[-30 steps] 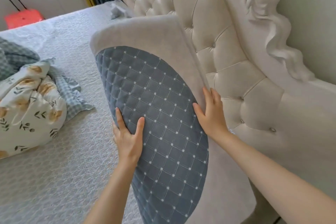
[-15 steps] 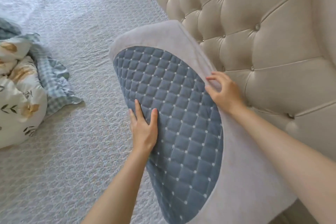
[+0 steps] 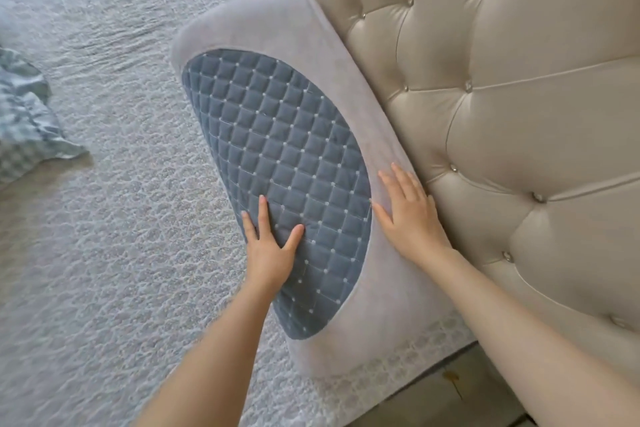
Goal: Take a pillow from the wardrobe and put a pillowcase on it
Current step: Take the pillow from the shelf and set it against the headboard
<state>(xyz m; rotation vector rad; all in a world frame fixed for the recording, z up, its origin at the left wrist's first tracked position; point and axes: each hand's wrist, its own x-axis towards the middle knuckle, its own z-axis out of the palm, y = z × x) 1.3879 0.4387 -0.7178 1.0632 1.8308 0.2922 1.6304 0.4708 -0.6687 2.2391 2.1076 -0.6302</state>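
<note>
Against the headboard (image 3: pixel 502 114), a soft, light-looking pillow (image 3: pixel 277 149) (grey-edged) lies under the flat, open left hand (image 3: pixel 273 250) and right hand (image 3: pixel 408 215); best gripped by its ends.

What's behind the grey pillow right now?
The tufted headboard stands directly behind the grey pillow, which leans against it. Both hands lie flat on its front. The contact line between pillow and headboard is hidden.
</note>
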